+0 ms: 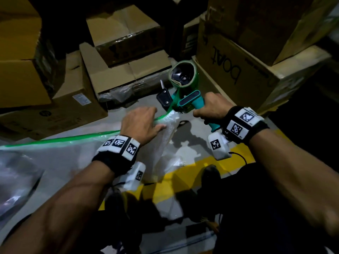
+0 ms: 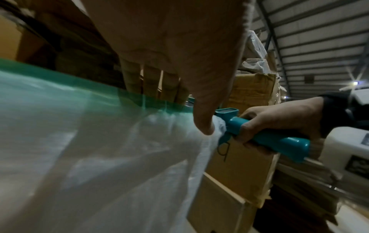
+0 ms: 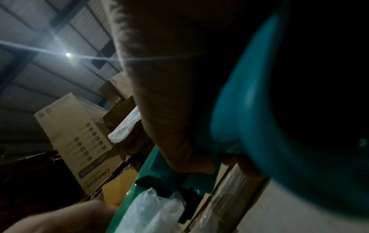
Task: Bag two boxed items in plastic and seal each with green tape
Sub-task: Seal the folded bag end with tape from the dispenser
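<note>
The right hand (image 1: 211, 109) was wrapped tightly around the teal handle of the tape dispenser (image 1: 185, 99), fingers curled full round the grip, as the left wrist view showed plainly. The dispenser carried a roll of green tape (image 1: 184, 73) on its far side, away from the person, and its nose met the corner of the clear plastic bag (image 1: 165, 142). From the dispenser a strip of green tape (image 1: 73, 139) ran along the far edge of the bag, off to the person's left. The left hand (image 1: 142, 123) lay on the bag just beside the dispenser, on the taped edge: its fingers reached straight over that edge, with the thumb (image 2: 203, 126) pressing the gathered plastic near the dispenser's handle, so the hand was flat rather than clenched. What lay inside the bag could not be made out; a dark shape showed through the plastic well to the left of the dispenser. Cardboard boxes (image 1: 119, 57) were stacked beyond the dispenser, and one to its right bore the word "boat" (image 1: 227, 66). Nearer the person than the dispenser, a yellow floor stripe (image 1: 189, 167) showed beneath the bag.
</note>
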{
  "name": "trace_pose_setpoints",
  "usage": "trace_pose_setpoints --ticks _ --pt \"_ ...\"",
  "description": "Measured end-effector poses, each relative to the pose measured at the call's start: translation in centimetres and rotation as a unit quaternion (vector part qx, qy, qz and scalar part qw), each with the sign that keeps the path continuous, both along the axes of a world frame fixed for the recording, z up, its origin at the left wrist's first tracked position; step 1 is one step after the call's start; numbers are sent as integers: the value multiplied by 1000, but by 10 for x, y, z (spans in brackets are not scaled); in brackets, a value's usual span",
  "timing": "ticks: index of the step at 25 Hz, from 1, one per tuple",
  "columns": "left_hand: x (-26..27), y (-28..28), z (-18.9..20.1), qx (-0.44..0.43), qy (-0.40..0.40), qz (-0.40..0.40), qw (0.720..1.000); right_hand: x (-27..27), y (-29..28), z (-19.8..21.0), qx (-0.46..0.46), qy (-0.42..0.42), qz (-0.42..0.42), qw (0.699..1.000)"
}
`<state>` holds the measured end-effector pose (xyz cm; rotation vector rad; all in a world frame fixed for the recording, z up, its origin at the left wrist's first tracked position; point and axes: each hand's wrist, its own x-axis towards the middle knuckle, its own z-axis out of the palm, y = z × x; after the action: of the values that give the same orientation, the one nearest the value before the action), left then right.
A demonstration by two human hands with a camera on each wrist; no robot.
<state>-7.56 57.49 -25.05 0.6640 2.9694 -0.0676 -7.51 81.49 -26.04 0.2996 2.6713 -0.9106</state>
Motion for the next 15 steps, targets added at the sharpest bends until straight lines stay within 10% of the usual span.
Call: trace_pose_setpoints --ticks 15 --pt "-4 33 -19 1 26 7 1000 -18 18 -14 -202 -92 17 975"
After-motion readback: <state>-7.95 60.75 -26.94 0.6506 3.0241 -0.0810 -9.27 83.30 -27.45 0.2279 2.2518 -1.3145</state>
